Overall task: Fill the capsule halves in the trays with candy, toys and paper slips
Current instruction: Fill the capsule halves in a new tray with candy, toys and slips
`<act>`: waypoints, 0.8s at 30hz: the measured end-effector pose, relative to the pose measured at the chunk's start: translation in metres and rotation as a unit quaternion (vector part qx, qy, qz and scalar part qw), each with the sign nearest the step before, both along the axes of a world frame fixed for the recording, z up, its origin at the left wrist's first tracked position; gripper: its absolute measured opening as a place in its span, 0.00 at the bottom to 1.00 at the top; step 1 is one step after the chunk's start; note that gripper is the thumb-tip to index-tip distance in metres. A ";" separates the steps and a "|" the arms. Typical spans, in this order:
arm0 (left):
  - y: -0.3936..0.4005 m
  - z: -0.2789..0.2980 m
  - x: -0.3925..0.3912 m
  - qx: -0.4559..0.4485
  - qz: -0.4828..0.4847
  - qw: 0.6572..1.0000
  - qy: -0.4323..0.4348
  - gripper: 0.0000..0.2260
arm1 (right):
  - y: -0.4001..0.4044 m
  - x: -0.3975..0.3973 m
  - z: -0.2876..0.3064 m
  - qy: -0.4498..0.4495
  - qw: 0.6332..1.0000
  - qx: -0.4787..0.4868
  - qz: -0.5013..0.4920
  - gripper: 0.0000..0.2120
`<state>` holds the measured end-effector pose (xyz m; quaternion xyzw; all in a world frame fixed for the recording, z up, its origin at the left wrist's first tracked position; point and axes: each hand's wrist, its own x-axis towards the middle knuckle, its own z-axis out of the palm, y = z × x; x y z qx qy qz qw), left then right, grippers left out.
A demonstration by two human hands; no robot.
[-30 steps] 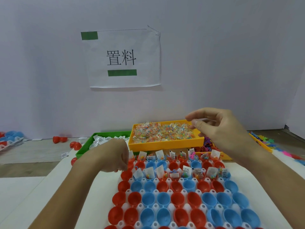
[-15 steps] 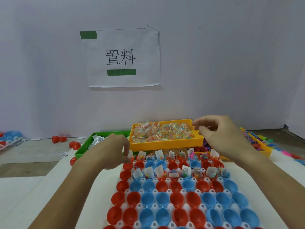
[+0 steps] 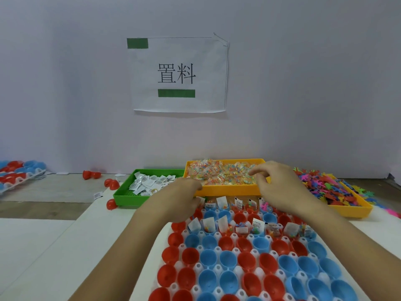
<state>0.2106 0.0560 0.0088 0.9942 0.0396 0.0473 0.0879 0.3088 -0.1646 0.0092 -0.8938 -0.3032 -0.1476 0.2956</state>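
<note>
Fingers [image 3: 257, 173] of my right hand [image 3: 280, 187] curl over the candy [image 3: 221, 173] in the yellow tray [image 3: 227, 190]; I cannot tell the grip. Left hand [image 3: 175, 198] rests curled at the capsule halves [image 3: 249, 257] on the bench [image 3: 104, 231], grip unclear.

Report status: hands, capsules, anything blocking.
Right hand over candy tray, fingers curled, grip unclear. Left hand at capsule tray's far-left corner, contents hidden. Two far rows filled, near rows empty. Nothing blocking.
</note>
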 end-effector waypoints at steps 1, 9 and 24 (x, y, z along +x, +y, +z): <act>0.000 0.000 0.000 0.001 0.000 1.000 0.002 0.18 | 0.007 0.005 0.001 0.003 1.000 -0.028 -0.003 0.13; -0.002 0.001 -0.002 -0.005 -0.004 1.000 -0.001 0.15 | 0.038 0.042 -0.002 0.084 0.985 -0.145 -0.045 0.27; -0.020 0.015 -0.004 -0.175 -0.068 0.966 -0.178 0.12 | 0.020 -0.009 0.004 0.113 0.972 0.185 0.092 0.08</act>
